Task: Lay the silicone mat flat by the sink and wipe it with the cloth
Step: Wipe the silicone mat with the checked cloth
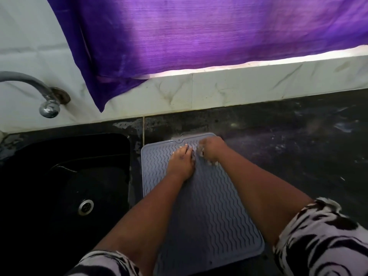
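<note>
A grey silicone mat (209,212) with wavy ridges lies flat on the dark counter just right of the sink. My left hand (180,162) rests palm down on the mat's upper half, fingers spread. My right hand (211,149) sits near the mat's far edge, blurred, closed around a small pale cloth (201,151) that shows only as whitish bits under the fingers. Both forearms cross over the mat.
A black sink (65,176) with a metal drain (86,207) lies to the left, a chrome tap (48,105) above it. The dark counter (288,146) stretches right. A purple curtain (179,36) hangs over the tiled wall behind.
</note>
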A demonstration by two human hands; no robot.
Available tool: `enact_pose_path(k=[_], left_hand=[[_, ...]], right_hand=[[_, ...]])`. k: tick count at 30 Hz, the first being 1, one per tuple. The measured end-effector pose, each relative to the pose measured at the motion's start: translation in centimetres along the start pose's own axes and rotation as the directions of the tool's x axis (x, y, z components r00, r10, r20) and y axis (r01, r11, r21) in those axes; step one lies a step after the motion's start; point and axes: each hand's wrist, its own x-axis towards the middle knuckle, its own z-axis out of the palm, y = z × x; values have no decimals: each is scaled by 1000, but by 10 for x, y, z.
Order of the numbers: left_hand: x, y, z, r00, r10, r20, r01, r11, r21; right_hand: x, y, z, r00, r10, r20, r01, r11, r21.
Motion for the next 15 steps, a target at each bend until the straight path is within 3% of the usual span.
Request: enact_pose_path(k=[4,11,15], left_hand=[[7,-3,-2,998,6,61,-7,1000,18],[8,4,-8,993,-12,120,-1,994,108],[3,14,-23,962,-51,269,7,987,163]], right_hand=[[-15,8,24,992,-19,-127,21,1000,12],[-61,17,35,977,74,201,-69,997,-33],[-83,8,41,935,96,343,-75,995,-72]])
